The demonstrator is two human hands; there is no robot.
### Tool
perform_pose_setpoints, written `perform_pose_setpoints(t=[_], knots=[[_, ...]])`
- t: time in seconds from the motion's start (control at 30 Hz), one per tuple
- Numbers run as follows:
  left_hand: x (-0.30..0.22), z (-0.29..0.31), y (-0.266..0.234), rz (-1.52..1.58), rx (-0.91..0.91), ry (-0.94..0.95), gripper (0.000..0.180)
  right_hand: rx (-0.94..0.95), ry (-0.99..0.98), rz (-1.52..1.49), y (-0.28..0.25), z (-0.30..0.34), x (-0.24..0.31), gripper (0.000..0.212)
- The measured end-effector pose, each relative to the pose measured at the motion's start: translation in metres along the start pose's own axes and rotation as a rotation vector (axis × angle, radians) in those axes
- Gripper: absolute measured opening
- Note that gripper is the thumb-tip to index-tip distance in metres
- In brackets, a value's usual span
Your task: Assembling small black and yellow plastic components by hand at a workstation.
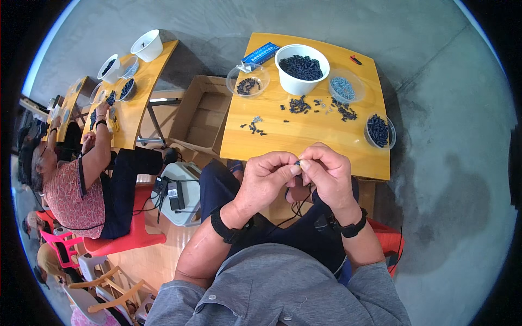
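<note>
My left hand and my right hand meet in front of the table's near edge, fingertips pinched together. Between them shows a tiny dark piece, mostly hidden by the fingers; its kind is too small to tell. Beyond my hands, small black parts lie in loose groups on the yellow wooden table. A white tub is heaped with more black parts. Clear round bowls hold grey metal pieces, black pieces and longer black parts.
A blue box and a small red-and-black tool lie toward the table's far side. An open cardboard box stands left of the table. Further left, a person works at another table. A grey-white case is near my left leg.
</note>
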State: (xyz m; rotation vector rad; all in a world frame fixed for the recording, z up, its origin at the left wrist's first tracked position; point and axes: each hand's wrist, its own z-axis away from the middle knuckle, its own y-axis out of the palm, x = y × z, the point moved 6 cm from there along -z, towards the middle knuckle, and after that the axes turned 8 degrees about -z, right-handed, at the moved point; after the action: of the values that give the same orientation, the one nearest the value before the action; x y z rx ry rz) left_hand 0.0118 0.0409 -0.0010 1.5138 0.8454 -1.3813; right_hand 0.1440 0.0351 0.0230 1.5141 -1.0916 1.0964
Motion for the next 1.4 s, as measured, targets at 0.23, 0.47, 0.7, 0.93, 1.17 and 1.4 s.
perform_pose_setpoints(t=[0.23, 0.47, 0.7, 0.93, 1.17, 1.4], knots=[[0.0, 0.009, 0.0, -0.007, -0.012, -0.031, 0.008, 0.047, -0.251, 0.354, 0.01, 0.007, 0.017, 0.004], [-0.005, 0.017, 0.0, 0.048, 0.002, -0.02, 0.009, -0.039, -0.229, 0.253, 0.017, 0.016, 0.027, 0.008], [-0.011, 0.024, 0.002, 0.09, 0.039, -0.031, 0.009, 0.106, -0.389, 0.369, 0.023, 0.018, 0.041, 0.007], [-0.013, 0.035, 0.006, 0.075, 0.039, -0.009, 0.01, 0.211, -0.455, 0.444, 0.031, 0.027, 0.05, 0.006], [0.001, 0.042, 0.004, 0.02, 0.084, -0.079, 0.008, 0.277, -0.366, 0.431, 0.03, 0.031, 0.035, 0.005], [0.009, 0.032, 0.003, 0.086, 0.036, -0.118, 0.007, 0.06, 0.0, 0.49, -0.024, -0.034, -0.054, 0.007]])
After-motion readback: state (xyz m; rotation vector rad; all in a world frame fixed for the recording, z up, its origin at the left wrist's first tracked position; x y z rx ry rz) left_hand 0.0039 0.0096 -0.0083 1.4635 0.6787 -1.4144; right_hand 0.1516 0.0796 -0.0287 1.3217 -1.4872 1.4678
